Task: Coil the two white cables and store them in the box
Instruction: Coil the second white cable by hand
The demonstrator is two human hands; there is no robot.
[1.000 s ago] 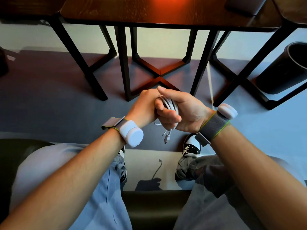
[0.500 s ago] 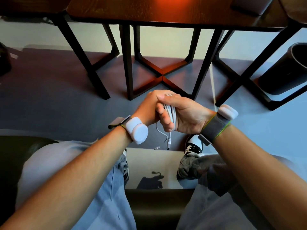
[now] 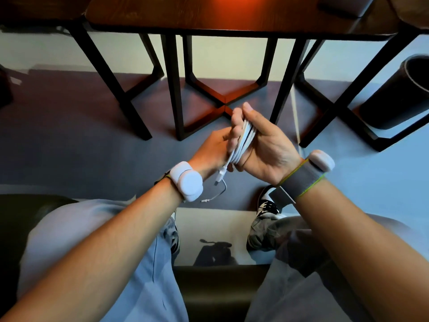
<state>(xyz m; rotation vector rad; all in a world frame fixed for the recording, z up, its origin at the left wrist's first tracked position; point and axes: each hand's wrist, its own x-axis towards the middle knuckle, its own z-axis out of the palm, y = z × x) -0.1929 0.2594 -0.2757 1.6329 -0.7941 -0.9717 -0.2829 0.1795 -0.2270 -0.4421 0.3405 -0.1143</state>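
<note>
L hand fingers hidden behind R hand + coil, grip unclear. can't tell if coil = 1 or 2 cables. plug type too small. table cut off at top edge, bin at right.

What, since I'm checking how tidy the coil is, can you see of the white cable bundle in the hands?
The white cable bundle looks like smooth, plastic-sheathed cord, wound into several parallel loops that form a narrow, tilted coil. The right hand grips it between thumb and fingers, in the air above the floor. The left hand is against its left side; that grip is hidden. Two loose tails hang below, each ending in a small plug.
</note>
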